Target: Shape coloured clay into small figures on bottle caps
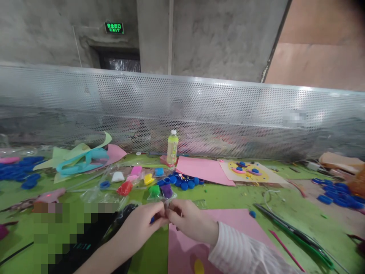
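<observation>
In the head view, your left hand (151, 220) and right hand (185, 219) meet with curled, pinching fingers; what they grip I cannot tell, but a blue bit (152, 220) shows at the left fingers. The pink sheet (216, 239) lies partly under your right hand. Just beyond your fingers are the green pack (154, 191) and purple pack (166, 191), then blue caps (184, 185) and a bottle (172, 150). A long tool (293, 232) lies at right, a glue gun (51, 196) at left.

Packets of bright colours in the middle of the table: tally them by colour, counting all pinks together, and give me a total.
White packet: 1
Pink packets: 2
Red packet: 1
Yellow packet: 1
Blue packet: 1
Green packet: 1
Purple packet: 1
Total: 8
</observation>
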The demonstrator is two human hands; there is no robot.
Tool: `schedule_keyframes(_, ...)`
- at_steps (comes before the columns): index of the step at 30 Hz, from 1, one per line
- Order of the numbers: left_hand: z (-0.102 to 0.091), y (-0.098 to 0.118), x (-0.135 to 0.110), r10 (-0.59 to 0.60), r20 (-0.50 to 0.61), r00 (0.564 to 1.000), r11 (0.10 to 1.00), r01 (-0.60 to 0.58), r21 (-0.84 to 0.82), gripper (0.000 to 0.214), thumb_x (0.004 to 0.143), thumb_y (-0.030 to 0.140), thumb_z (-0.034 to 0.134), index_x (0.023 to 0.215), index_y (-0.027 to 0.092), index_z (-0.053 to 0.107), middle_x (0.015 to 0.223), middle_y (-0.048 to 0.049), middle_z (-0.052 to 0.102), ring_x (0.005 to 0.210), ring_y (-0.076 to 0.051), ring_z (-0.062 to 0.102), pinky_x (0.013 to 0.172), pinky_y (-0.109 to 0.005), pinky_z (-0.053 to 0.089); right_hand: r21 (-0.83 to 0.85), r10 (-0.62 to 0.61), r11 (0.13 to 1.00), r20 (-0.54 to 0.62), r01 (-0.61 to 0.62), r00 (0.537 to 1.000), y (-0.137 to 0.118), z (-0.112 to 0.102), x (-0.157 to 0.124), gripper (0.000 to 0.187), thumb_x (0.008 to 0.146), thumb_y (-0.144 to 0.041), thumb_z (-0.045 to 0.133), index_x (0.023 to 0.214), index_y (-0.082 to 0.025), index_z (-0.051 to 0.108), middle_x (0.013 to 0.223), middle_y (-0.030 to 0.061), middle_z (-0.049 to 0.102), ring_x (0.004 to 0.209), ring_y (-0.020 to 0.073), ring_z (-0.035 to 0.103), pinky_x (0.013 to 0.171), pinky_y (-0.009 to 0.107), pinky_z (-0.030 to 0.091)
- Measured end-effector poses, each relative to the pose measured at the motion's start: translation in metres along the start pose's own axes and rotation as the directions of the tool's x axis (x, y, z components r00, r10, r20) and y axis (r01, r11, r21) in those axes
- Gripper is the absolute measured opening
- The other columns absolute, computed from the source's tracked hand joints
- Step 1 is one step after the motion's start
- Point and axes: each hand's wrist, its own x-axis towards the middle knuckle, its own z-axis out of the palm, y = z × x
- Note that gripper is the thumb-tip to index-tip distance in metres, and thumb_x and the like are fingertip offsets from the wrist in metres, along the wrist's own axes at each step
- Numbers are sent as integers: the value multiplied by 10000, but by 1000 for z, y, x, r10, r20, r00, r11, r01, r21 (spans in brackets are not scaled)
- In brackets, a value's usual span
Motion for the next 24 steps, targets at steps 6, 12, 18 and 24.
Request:
schedule_keyframes(6,7,-3,-3,19,-1,1000,996,-19,89,177,868,172,608,703,174,542,725,37,573,705,-149,542,661,-288,373,-37,28,999,-21,-29,999,1,5,-2,157,763,-115,460,627,-193,460,592,-46,499,548,91,424,518,219,301)
schedule_keyframes(12,8,-2,-4,25,0,1000,989,-24,145,178,892,192,596,723,173,544,729,35,565,694,-142,538,655,-282,393,-43,-5,999,-22,4,1000,5,7,-4,136,780,-159,462,651,-197,450,614,-45,500,556,90,421,518,211,303)
schedule_keyframes(18,10,-2,-5,29,11,1000,975,-31,219,220,904,238,598,704,175,535,705,39,526,671,-137,503,642,-282,382,-82,-8,997,-36,5,999,6,8,-4,139,772,-168,480,639,-197,451,611,-33,511,552,96,427,519,220,296)
schedule_keyframes(24,14,0,-6,31,0,1000,969,-30,245,175,896,170,578,724,175,546,725,34,518,689,-142,491,661,-292,387,-107,-11,994,-48,6,999,8,11,-5,157,749,-118,472,621,-198,429,611,-28,508,555,100,422,538,229,298)
